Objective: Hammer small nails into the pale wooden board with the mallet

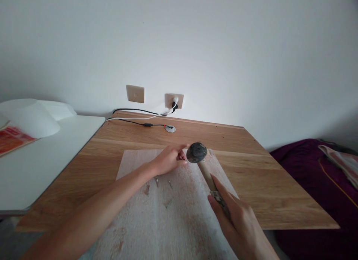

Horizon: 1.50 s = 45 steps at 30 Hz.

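My right hand (237,213) is wrapped round the wooden handle of a hammer (197,152), whose dark, rounded head points away from me. The head hangs just right of my left hand (170,158), near the far end of a worn, whitish board (184,211). The fingers of my left hand are bent together low over the board; what they pinch, if anything, is too small to make out. Nearer to me, a screw or nail (157,182) stands in the board, with another small nail (169,184) to its right.
Beneath the board is a wooden table (265,178). Black and white cables (140,119) run along its back to a wall socket (174,100). On the left is a white surface (64,152) with a white roll (30,116); purple fabric (307,170) lies to the right.
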### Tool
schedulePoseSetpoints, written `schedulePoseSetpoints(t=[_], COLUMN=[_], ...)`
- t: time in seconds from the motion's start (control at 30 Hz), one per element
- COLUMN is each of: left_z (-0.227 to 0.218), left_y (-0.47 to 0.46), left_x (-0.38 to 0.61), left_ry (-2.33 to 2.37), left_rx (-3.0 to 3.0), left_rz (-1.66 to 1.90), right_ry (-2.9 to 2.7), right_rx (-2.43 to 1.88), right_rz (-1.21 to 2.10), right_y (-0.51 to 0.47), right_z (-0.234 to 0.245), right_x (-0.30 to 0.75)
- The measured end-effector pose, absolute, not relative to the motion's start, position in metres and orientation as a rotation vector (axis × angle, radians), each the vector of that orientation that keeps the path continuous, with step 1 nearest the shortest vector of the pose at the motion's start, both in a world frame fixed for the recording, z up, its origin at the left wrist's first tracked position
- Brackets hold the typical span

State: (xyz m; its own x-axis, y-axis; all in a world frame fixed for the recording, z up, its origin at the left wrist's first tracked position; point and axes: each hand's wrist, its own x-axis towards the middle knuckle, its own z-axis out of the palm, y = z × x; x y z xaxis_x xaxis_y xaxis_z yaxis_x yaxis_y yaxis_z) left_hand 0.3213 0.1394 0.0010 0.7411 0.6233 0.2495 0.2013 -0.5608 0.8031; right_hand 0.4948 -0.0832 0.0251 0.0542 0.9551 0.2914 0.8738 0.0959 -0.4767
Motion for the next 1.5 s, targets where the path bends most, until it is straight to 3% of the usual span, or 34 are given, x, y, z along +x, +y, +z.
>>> schedulePoseSetpoints(t=[1.07, 1.5], left_z=[0.003, -0.001], left_y=[0.142, 0.138], left_x=[0.321, 0.319], left_ry=[0.597, 0.593], left_rx=[2.193, 2.311], left_rz=[0.626, 0.658], right_ry=[-1.773, -1.824], right_rx=[-1.871, -2.011], right_rz=[0.223, 0.165], right_y=[-0.090, -0.141], right_z=[0.017, -0.018], right_x=[0.489, 0.528])
